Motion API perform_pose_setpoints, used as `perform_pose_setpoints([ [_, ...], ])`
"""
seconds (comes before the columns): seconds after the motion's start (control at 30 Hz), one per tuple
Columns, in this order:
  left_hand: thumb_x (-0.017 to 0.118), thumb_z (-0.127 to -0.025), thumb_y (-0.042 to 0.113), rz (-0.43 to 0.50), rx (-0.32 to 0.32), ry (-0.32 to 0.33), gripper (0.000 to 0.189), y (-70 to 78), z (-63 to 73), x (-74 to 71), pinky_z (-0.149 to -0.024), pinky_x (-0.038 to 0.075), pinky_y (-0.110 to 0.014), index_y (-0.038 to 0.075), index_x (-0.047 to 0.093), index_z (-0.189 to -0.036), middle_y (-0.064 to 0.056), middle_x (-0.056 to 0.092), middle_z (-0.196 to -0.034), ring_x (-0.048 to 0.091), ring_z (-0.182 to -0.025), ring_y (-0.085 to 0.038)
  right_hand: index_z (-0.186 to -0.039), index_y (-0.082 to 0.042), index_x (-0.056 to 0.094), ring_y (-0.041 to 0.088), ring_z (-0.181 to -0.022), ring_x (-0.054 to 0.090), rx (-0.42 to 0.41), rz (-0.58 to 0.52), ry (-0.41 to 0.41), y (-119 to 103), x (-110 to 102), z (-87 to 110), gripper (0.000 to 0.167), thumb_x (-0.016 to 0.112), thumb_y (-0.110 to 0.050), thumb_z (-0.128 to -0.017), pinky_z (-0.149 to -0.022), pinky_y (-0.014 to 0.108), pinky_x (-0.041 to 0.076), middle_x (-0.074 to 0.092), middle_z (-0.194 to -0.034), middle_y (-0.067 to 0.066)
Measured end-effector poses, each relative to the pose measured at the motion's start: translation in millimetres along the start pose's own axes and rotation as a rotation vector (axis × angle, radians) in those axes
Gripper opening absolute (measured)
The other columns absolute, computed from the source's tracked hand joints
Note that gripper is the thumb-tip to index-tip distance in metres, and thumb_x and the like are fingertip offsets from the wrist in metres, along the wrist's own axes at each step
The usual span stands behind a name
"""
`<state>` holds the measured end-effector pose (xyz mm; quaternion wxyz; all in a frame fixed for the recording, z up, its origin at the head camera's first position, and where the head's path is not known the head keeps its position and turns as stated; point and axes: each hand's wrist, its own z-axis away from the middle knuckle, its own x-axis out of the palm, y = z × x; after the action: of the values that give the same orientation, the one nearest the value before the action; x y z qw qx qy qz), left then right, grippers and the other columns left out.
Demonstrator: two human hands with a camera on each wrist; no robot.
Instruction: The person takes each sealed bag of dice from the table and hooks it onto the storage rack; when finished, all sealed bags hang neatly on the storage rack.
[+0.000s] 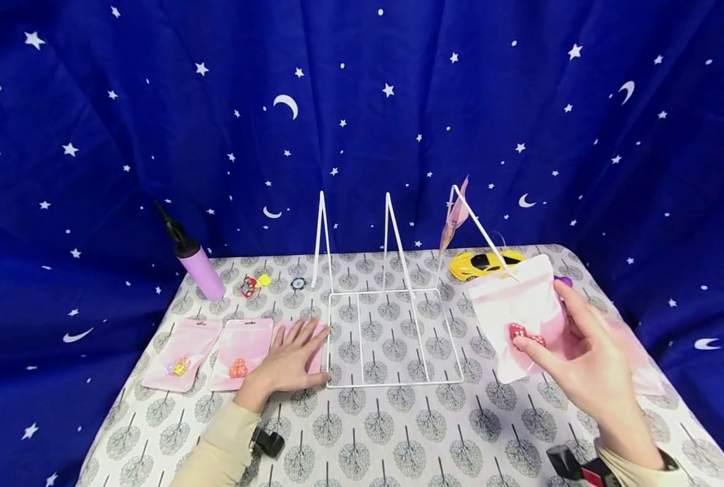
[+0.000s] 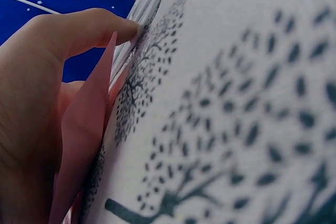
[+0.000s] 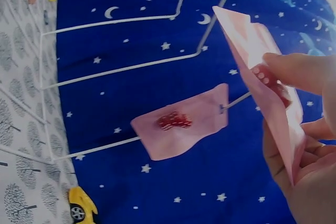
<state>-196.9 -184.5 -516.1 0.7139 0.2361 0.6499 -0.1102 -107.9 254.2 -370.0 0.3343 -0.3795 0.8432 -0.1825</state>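
Observation:
My right hand (image 1: 593, 372) pinches a pink zip pouch (image 1: 508, 304) with red dice inside, held up off the table at the right of the white wire rack (image 1: 392, 385). Another pink pouch (image 3: 207, 111) with red dice hangs on the rack's right-hand prong; from the head view it appears edge-on. My left hand (image 1: 291, 362) rests with spread fingers on a pink pouch (image 1: 316, 345) by the rack's left side, hiding most of it. In the left wrist view that pouch's edge (image 2: 86, 124) stands up beside the thumb.
Two pink pouches, one with yellowish dice (image 1: 182, 345) and one with orange dice (image 1: 246, 338), lie at left. Another pouch (image 1: 645, 379) lies partly behind my right hand. A purple pump (image 1: 204, 270), small toys (image 1: 250, 286) and a yellow toy car (image 1: 478, 264) stand at the back.

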Motion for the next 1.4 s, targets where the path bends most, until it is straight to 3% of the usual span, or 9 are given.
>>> perform_pose_setpoints([
  [0.3, 0.052, -0.082, 0.074, 0.003, -0.007, -0.008, 0.094, -1.1, -0.7, 1.9, -0.117, 0.005, -0.067, 0.027, 0.02, -0.156, -0.008, 0.011, -0.164, 0.01, -0.15, -0.038, -0.142, -0.001, 0.048, -0.002, -0.074, 0.053, -0.01, -0.133, 0.017, 29, 32, -21.1, 0.104, 0.083, 0.024, -0.048, -0.063, 0.003, 0.046, 0.057, -0.102, -0.005],
  [0.5, 0.052, -0.082, 0.074, -0.006, -0.016, -0.015, 0.095, -1.5, -1.5, 2.3, -0.117, 0.003, -0.065, 0.028, 0.018, -0.157, -0.006, 0.01, -0.165, 0.008, -0.15, -0.036, -0.14, 0.005, 0.047, 0.002, -0.084, 0.06, 0.032, -0.264, 0.028, 26, 53, -41.3, 0.091, 0.077, 0.027, -0.056, -0.074, 0.007, 0.052, 0.058, -0.109, 0.003],
  [0.57, 0.053, -0.082, 0.074, -0.009, -0.016, -0.017, 0.095, -2.0, -1.7, 2.9, -0.117, 0.003, -0.065, 0.028, 0.017, -0.157, -0.006, 0.01, -0.165, 0.008, -0.15, -0.036, -0.139, 0.005, 0.048, 0.002, -0.087, 0.059, 0.063, -0.297, 0.034, 27, 59, -47.5, 0.086, 0.078, 0.023, -0.061, -0.075, 0.006, 0.052, 0.057, -0.107, 0.0],
  [0.8, 0.051, -0.082, 0.075, -0.017, -0.007, -0.023, 0.095, -1.5, -2.1, 2.5, -0.117, 0.005, -0.066, 0.028, 0.017, -0.157, -0.007, 0.01, -0.164, 0.009, -0.15, -0.037, -0.142, -0.003, 0.048, 0.002, -0.087, 0.058, 0.163, -0.24, 0.021, 37, 79, -69.7, 0.082, 0.081, 0.01, -0.068, -0.075, 0.004, 0.048, 0.055, -0.103, -0.011],
  [0.97, 0.051, -0.082, 0.075, -0.036, 0.007, -0.007, 0.095, -1.1, -2.5, 1.5, -0.116, 0.008, -0.067, 0.026, 0.019, -0.157, -0.009, 0.012, -0.164, 0.012, -0.149, -0.038, -0.144, -0.008, 0.047, 0.006, -0.091, 0.058, 0.202, -0.214, 0.025, 51, 96, -88.5, 0.083, 0.083, 0.003, -0.07, -0.078, 0.008, 0.046, 0.055, -0.107, -0.004],
  [1.17, 0.051, -0.083, 0.074, -0.034, 0.01, -0.013, 0.094, -0.4, -2.4, 1.3, -0.117, 0.007, -0.066, 0.025, 0.019, -0.157, -0.008, 0.012, -0.164, 0.012, -0.149, -0.037, -0.145, -0.01, 0.045, 0.022, -0.092, 0.054, 0.234, -0.176, 0.014, 58, 112, -105.2, 0.083, 0.085, -0.006, -0.072, -0.075, 0.015, 0.043, 0.054, -0.105, 0.005],
  [1.4, 0.051, -0.083, 0.074, -0.036, -0.002, -0.022, 0.095, -1.1, -2.7, 1.3, -0.117, 0.006, -0.066, 0.025, 0.018, -0.157, -0.008, 0.011, -0.164, 0.01, -0.15, -0.037, -0.144, -0.033, 0.046, 0.008, -0.096, 0.053, 0.225, -0.179, 0.027, 101, 129, -107.5, 0.085, 0.088, -0.019, -0.071, -0.08, 0.013, 0.043, 0.057, -0.11, 0.002],
])
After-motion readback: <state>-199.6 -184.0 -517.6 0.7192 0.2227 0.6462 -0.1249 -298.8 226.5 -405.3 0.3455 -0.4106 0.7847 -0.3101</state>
